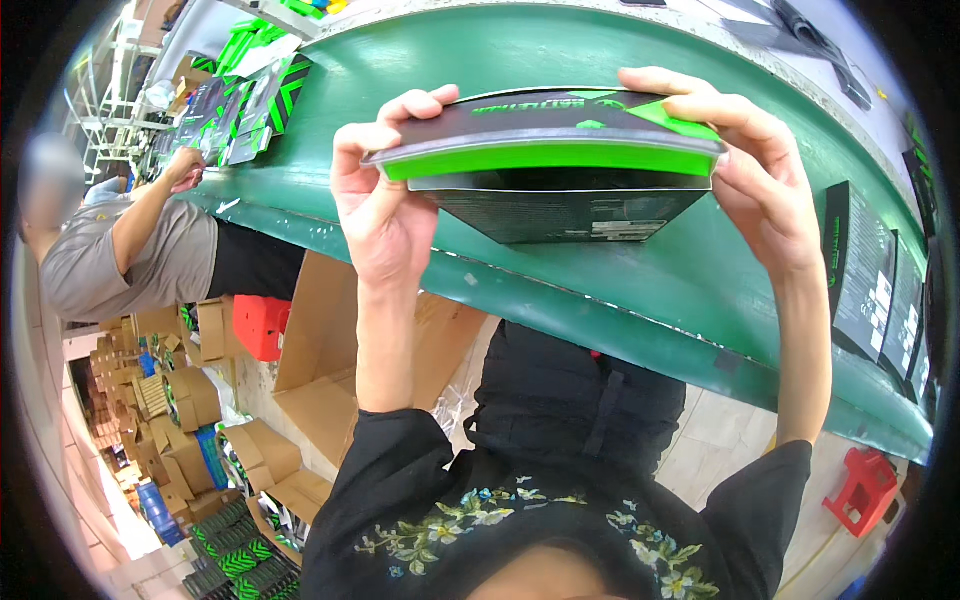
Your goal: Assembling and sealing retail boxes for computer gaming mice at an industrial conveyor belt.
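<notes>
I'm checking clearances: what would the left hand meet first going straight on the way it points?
The box, which the left hand holds at its left end; beyond that, depth is unclear.

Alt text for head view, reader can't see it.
A person's left hand and right hand grip a black-and-green box by its ends over a green table. At left are a co-worker, green-and-black packages and, lower down, cardboard cartons; dark boxes are at right.
</notes>
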A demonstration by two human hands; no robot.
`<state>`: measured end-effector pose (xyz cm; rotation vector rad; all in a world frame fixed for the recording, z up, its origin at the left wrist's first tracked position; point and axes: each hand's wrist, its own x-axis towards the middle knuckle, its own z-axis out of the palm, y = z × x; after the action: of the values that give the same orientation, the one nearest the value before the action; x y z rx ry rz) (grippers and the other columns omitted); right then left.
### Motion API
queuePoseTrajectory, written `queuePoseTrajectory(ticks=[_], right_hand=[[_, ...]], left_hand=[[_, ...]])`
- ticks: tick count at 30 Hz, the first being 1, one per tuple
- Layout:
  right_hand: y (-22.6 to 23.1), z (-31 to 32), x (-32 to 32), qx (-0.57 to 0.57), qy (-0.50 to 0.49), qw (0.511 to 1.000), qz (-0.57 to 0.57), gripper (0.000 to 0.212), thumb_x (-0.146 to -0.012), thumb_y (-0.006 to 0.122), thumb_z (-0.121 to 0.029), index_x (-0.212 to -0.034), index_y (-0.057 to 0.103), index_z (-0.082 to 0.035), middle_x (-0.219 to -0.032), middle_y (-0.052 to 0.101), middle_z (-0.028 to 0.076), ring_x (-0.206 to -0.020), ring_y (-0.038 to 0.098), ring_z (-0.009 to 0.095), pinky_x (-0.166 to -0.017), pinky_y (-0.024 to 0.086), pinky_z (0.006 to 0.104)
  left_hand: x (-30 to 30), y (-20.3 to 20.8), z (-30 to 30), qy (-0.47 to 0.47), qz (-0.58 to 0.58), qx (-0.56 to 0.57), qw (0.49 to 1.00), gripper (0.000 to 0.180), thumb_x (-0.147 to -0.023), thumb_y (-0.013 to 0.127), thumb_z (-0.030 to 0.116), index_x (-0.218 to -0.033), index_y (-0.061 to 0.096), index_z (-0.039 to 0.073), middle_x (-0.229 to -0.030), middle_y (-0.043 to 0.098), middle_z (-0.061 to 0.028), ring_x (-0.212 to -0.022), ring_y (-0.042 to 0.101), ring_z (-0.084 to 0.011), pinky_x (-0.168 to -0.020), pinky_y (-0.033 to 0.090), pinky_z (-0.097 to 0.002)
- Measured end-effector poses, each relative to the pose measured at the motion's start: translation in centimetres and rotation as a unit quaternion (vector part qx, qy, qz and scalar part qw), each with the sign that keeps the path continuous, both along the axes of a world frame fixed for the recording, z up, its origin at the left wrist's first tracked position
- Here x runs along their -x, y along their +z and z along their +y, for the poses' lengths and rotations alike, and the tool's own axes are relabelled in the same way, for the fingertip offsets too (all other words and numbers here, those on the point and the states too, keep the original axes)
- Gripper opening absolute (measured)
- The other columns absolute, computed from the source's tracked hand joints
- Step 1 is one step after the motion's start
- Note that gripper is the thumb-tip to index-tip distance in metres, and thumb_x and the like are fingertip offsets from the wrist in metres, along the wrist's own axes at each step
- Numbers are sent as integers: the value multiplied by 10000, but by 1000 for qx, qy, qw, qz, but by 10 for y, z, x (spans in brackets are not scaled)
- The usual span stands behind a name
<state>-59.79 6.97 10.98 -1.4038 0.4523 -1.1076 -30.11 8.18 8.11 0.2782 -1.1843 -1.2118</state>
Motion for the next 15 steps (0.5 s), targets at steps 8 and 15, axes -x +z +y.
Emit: queuePoseTrajectory(ticks=[8,15], right_hand=[[17,-3,11,79,16,992,94,439,-821,673,-307,-1107,698,24,-1361,505,308,-1119,602,294,-986,422,390],[34,21,4,313,-136,891,299,551,-661,737,-106,-1185,638,32,-1239,638,195,-1147,610,263,-1023,433,372]], left_hand=[[-14,-2,12,101,-188,108,971,74,-874,618,113,-930,582,146,-1260,538,-279,-1247,460,-492,-1108,265,-614],[-4,13,20,146,-260,144,944,287,-812,689,282,-968,558,80,-1345,423,-383,-1255,466,-434,-1091,306,-537]])
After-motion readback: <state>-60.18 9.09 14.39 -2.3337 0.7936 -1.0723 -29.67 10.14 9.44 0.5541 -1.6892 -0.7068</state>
